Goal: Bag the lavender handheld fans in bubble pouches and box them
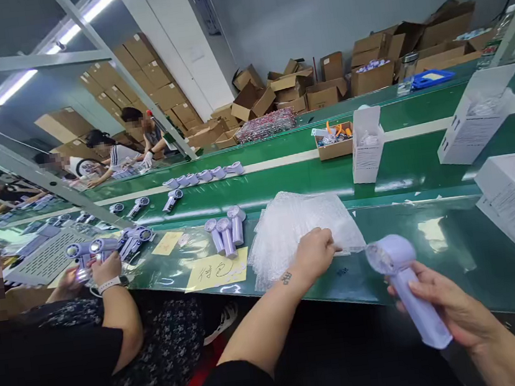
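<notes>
Handwriting in dark ink, two characters I cannot read, marks the yellow paper note (217, 269) lying at the near edge of the green workbench (432, 240); a smaller yellow note (167, 243) sits further left. The right hand (454, 309) is wrapped around the handle of a pale lilac handheld fan (403, 288), smooth plastic with a round head, held just past the bench's near edge, head tilted toward the pile. The left hand (315, 252) rests on a stack of clear plastic bags (297, 229), crinkly and glossy, fingertips pinching one bag at the pile's right side. Three more lilac fans (227, 229) lie side by side beside the stack. White cardboard cartons (366, 144) with small print too fine to read stand on the conveyor belt beyond. At the left a co-worker's hand (106, 269), wearing a wristwatch, grips other fans.
</notes>
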Action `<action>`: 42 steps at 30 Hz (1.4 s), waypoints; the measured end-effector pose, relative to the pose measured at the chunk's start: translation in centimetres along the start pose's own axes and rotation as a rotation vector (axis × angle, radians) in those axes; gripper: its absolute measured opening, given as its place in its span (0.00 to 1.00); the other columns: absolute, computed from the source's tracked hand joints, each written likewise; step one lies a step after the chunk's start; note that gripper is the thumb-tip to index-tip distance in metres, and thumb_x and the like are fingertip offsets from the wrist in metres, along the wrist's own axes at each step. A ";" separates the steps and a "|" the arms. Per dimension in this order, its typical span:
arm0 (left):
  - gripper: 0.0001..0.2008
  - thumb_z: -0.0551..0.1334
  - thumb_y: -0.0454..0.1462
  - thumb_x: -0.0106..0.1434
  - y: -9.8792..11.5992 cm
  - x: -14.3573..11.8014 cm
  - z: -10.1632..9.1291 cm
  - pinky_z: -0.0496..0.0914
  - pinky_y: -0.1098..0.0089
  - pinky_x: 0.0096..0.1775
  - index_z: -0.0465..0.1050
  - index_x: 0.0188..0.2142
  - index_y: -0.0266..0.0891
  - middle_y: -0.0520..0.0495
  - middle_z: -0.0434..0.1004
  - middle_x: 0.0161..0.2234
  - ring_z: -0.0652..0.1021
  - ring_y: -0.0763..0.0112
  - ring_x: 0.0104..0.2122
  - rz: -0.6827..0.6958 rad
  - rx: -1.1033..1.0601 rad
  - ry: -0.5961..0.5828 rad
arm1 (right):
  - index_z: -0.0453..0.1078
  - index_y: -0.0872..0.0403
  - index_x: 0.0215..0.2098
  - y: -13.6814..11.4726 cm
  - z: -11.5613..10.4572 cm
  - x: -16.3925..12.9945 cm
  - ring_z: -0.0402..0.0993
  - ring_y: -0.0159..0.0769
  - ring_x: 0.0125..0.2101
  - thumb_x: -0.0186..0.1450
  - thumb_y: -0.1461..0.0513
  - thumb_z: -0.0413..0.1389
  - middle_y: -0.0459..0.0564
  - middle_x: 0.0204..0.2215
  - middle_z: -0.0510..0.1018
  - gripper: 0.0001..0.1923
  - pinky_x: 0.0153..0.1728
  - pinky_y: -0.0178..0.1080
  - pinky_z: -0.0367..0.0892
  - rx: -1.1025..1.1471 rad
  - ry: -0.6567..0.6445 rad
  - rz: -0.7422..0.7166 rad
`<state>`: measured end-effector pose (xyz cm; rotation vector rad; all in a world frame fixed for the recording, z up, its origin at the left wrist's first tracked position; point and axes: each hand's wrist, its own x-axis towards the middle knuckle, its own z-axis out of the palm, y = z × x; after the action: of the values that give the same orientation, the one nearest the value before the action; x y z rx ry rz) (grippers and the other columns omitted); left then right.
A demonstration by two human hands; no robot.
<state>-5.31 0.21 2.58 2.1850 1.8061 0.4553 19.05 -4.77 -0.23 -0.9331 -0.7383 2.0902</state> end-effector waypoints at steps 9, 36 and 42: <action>0.06 0.61 0.36 0.50 1.9 0.2 2.3 0.58 0.74 0.26 0.72 0.23 0.33 0.52 0.68 0.19 0.65 0.77 0.21 -0.311 -1.024 -0.114 | 0.63 0.47 0.53 -1.1 1.9 2.9 0.72 0.37 0.33 0.54 0.62 0.64 0.47 0.35 0.73 0.30 0.28 0.37 0.71 -0.009 -0.178 0.058; 0.10 0.53 0.34 0.61 7.1 -0.1 4.0 0.67 0.67 0.33 0.72 0.36 0.36 0.44 0.69 0.28 0.71 0.67 0.30 0.534 -0.221 0.118 | 0.63 0.50 0.37 -2.0 1.3 2.8 0.74 0.32 0.26 0.51 0.62 0.65 0.43 0.30 0.76 0.19 0.27 0.33 0.70 0.098 0.219 -0.072; 0.09 0.61 0.39 0.57 8.3 4.7 0.5 0.57 0.76 0.19 0.67 0.26 0.34 0.54 0.63 0.19 0.62 0.81 0.17 -0.252 -1.101 -0.346 | 0.63 0.52 0.31 -6.2 -0.4 3.4 0.70 0.34 0.16 0.56 0.55 0.62 0.47 0.20 0.74 0.13 0.13 0.33 0.66 -0.139 0.389 0.021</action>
<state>3.14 3.29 5.73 1.1662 1.1564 0.7228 20.03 1.57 2.76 -1.3793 -0.6728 1.8123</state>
